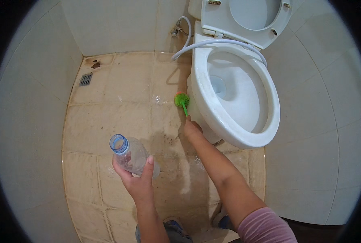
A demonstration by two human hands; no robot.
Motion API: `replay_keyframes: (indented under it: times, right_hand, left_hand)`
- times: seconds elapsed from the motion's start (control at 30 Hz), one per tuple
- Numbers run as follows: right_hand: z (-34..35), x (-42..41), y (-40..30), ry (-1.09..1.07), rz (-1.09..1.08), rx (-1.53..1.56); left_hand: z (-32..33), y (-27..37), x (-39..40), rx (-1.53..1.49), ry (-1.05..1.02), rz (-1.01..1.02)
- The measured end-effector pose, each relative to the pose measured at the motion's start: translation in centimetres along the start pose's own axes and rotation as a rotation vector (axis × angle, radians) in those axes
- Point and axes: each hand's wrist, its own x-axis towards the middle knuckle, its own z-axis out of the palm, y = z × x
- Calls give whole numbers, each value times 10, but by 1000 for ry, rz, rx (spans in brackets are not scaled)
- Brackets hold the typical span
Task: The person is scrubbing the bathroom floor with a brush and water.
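Observation:
A clear plastic bottle (137,155) with a blue-tinted, uncapped neck is gripped in my left hand (138,182), its mouth tilted up towards the camera. My right hand (193,127) reaches down beside the toilet pedestal and grasps the green handle of a toilet brush (181,99). The brush's green bristle head, with a bit of orange at its far side, is against or close to the pedestal's outer left side. The white toilet bowl (241,100) stands to the right of the brush, some water in its drain.
The toilet seat and lid (247,18) are raised. A white hose (217,42) lies across the back of the bowl, near a wall valve (176,29). A floor drain (85,79) sits at the far left corner. Stained, wet tiles (122,118) cover the floor; walls close in both sides.

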Motion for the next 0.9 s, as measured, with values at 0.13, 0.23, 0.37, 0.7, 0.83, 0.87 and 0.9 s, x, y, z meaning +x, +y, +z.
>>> replay_keyframes:
  times: [0.13,0.23,0.37,0.7,0.83,0.87,0.9]
  right_hand:
    - [7,-106,46,-51,-326,-400]
    - [3,-146,73,-268,-219,-601]
    - [-12,-68,58,-112,-314,-427]
    - [59,-164,101,-530,-231,-130]
    - [-6,-143,267,-232,-427,-448]
    - [-39,-151,272,-281,-185,-504]
    - [-59,-154,301,-225,-112,-517]
  left_hand:
    - [-13,1,9,-20,48,-48]
    - [-9,-2,8,28,36,-28]
    - [7,2,0,-5,-7,-40]
    - [21,-5,-3,-28,-27,22]
    - [49,6,-18,-81,-62,-6]
    - [49,6,-20,-65,-68,-12]
    - [55,8,-25,-77,-86,-8]
